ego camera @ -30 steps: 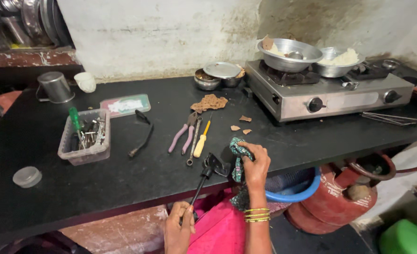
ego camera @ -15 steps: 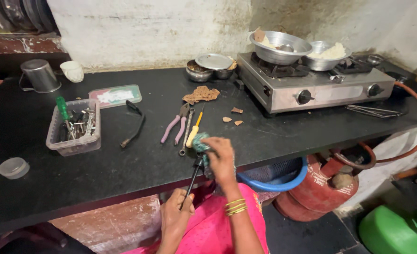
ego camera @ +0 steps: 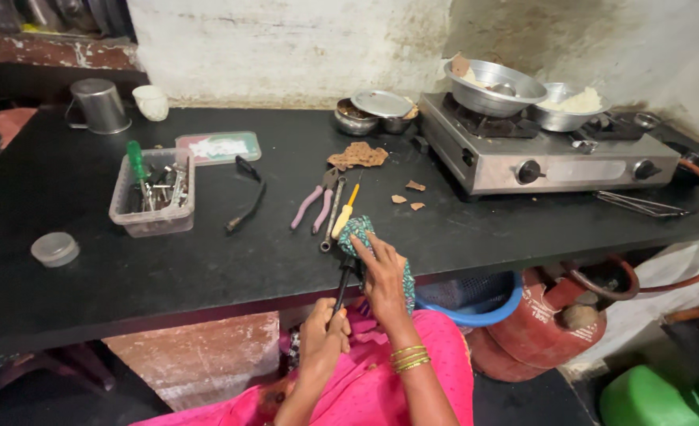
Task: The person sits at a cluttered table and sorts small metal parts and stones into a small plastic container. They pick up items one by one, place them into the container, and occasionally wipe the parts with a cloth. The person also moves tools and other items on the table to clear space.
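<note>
My left hand (ego camera: 322,335) grips the lower end of a thin black rod-shaped tool (ego camera: 343,289) that leans up against the edge of the black counter (ego camera: 207,268). Over the tool's upper end lies a green patterned cloth (ego camera: 359,230), pressed down by my right hand (ego camera: 382,276), which wears gold bangles at the wrist. Just beyond the cloth lie pink-handled pliers (ego camera: 312,203), a steel spanner (ego camera: 332,214) and a yellow-handled screwdriver (ego camera: 344,214).
A clear plastic box (ego camera: 153,197) of small tools with a green-handled screwdriver stands at the left, a round lid (ego camera: 54,248) nearer the edge. A two-burner stove (ego camera: 550,154) with steel bowls stands at the right. A red gas cylinder (ego camera: 558,319) sits under the counter.
My right hand carried the cloth from the counter edge onto the head of the tool and now covers it. The left hand keeps its grip on the handle. The camera shifted.
</note>
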